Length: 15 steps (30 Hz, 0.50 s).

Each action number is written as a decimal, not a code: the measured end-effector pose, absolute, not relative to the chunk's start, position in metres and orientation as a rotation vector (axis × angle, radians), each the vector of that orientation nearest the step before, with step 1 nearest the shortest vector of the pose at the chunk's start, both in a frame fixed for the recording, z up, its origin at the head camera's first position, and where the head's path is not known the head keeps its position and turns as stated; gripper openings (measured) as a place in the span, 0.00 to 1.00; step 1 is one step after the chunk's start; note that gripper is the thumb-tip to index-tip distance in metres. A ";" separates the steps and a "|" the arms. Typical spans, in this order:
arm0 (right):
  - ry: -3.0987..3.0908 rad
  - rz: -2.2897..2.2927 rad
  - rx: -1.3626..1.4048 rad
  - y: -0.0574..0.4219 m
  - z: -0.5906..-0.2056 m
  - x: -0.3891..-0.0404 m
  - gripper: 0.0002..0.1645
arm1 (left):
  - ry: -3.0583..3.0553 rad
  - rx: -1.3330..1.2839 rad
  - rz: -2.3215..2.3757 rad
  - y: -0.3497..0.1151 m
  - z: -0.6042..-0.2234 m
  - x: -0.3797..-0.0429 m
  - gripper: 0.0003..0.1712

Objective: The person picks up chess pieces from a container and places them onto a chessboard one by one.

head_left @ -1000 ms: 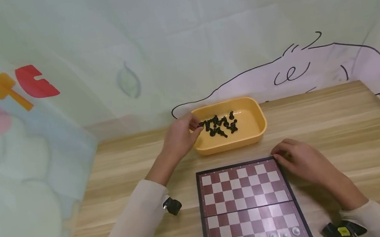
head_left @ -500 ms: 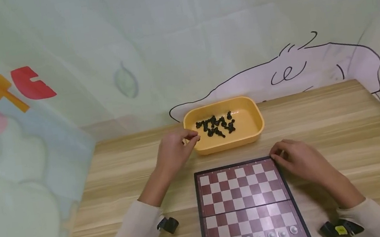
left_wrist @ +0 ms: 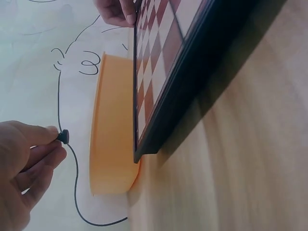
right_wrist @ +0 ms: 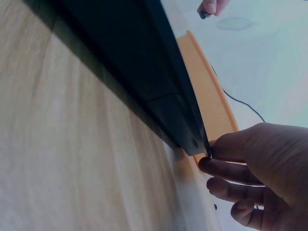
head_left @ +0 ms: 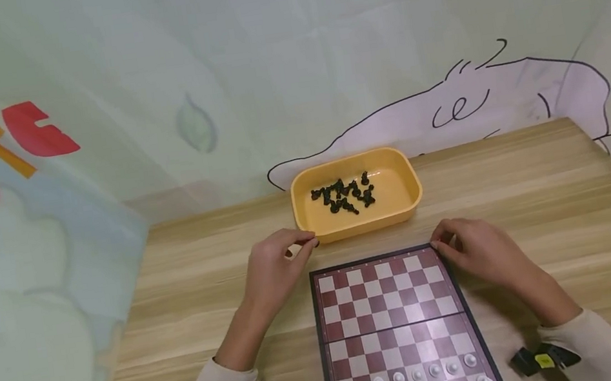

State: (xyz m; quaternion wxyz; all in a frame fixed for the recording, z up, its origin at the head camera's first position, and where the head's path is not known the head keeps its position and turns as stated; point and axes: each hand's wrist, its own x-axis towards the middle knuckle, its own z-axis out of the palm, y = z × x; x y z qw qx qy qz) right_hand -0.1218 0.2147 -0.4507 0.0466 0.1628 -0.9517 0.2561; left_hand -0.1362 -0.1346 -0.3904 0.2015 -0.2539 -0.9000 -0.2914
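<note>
My left hand (head_left: 273, 272) pinches a small black chess piece (left_wrist: 64, 136) between thumb and fingertips, with its round base showing in the left wrist view. The hand is in front of the yellow tub's near left corner, above the table. At the chessboard's far right corner, my right hand (head_left: 484, 250) grips the dark edge between thumb and index finger. The chessboard (head_left: 382, 303) has red-brown and white squares. Two rows of white chess pieces (head_left: 398, 378) stand upright on its near end, while its far half carries none.
Behind the board, the yellow tub (head_left: 399, 187) holds several black chess pieces (head_left: 339, 191) lying in a heap at its left. The wooden table (head_left: 202, 250) meets a printed cloth backdrop (head_left: 266, 79) at the back. A camera strap (head_left: 545, 360) sits on the right wrist.
My left hand has drawn back from the tub, toward me and slightly left, carrying a black chess piece. My right hand stays at the board's corner. The head view has shifted slightly.
</note>
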 end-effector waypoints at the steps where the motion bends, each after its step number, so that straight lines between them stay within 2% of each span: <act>1: -2.906 0.779 0.498 0.214 -0.450 -0.122 0.04 | -2.519 -0.711 -0.826 -0.135 -0.391 -0.134 0.08; 15: -2.899 0.757 0.485 0.214 -0.451 -0.123 0.04 | -2.581 -0.818 -0.920 -0.146 -0.421 -0.107 0.06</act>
